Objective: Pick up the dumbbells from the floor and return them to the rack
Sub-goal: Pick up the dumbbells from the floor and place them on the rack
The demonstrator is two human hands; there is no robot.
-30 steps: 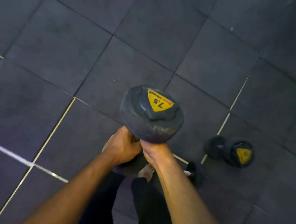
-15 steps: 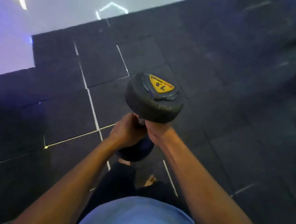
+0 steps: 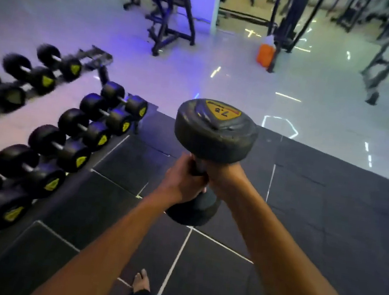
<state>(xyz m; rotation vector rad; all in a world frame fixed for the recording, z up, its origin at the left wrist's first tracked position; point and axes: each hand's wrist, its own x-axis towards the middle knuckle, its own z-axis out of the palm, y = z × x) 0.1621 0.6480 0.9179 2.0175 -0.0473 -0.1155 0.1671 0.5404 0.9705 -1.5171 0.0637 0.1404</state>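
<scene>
Padded bench (image 3: 169, 0) on pale floor, orange container (image 3: 265, 52) beside machine frames, dark rubber mats (image 3: 326, 226)

Black 7.5 dumbbell (image 3: 215, 131) w/ yellow label, upright, held midair, rack (image 3: 42, 132) of dumbbells at left

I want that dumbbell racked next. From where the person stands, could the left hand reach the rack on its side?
Probably not yet. The left hand and right hand both grip the dumbbell upright, and bare floor mat separates them from the rack. Nothing blocks the way.
</scene>
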